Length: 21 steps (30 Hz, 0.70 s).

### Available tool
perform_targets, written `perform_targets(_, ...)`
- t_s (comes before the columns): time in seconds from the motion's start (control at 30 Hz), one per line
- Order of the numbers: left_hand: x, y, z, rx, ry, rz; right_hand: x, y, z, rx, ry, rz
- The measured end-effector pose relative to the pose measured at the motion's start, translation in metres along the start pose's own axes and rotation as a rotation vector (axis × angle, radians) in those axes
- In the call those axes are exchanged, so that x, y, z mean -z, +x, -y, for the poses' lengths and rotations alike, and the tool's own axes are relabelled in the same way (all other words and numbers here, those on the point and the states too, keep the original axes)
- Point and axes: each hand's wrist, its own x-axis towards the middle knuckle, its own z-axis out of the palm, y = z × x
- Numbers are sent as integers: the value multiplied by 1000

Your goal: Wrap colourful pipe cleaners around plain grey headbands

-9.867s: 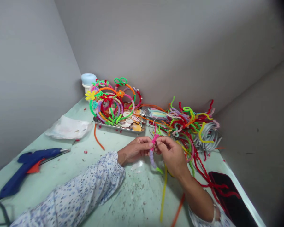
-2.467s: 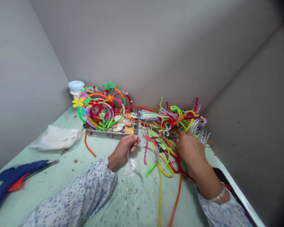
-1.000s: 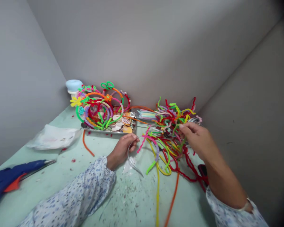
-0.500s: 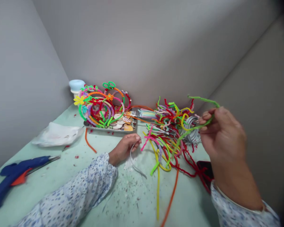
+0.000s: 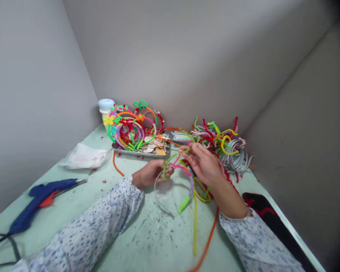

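My left hand (image 5: 154,173) is closed on a thin headband (image 5: 155,192) near its top. One side of the headband is bare grey; the other is wrapped in pink, purple and bright green pipe cleaner, with pink ends sticking up. Just right of it, my right hand (image 5: 202,162) pinches a green pipe cleaner (image 5: 170,160) whose free part curves down across the left fingers. Whether the left fingers also grip the green strand cannot be made out. A yellow pipe cleaner (image 5: 195,226) and an orange one (image 5: 208,243) lie below the hands.
Finished colourful headbands (image 5: 130,132) stand on a metal tray (image 5: 136,153) of flat pieces. Right of it lie heaped pipe cleaners (image 5: 212,132) and grey bare bands (image 5: 238,158). At left are a blue glue gun (image 5: 42,200), a plastic bag (image 5: 85,156) and a lidded container (image 5: 104,107).
My right hand has come from the far right to the headband, bringing the green pipe cleaner against it. My left hand still holds the headband. The view has shifted slightly.
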Motion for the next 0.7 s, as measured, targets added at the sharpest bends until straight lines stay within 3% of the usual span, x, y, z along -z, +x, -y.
perform_targets(0.13, -9, 0, 5, 61, 142, 107, 11, 9, -9, 94, -75, -119)
perform_targets(0.23, -14, 2, 11, 88, 386, 30, 19, 14, -11, 165, -144, -243)
perform_targets(0.37, -12, 6, 16, 62, 541, -61, 24, 15, -6, 244, -237, -328)
perform_targets(0.47, -6, 8, 17, -14, 512, -138, 26, 14, 2, 269, -305, -353)
perform_targets(0.57, 3, 10, 17, -85, 327, -203, 29, 12, 9, 276, -342, -368)
perform_targets(0.7, 12, 11, 18, -105, 142, -165, 28, 8, 9, 200, -391, -308)
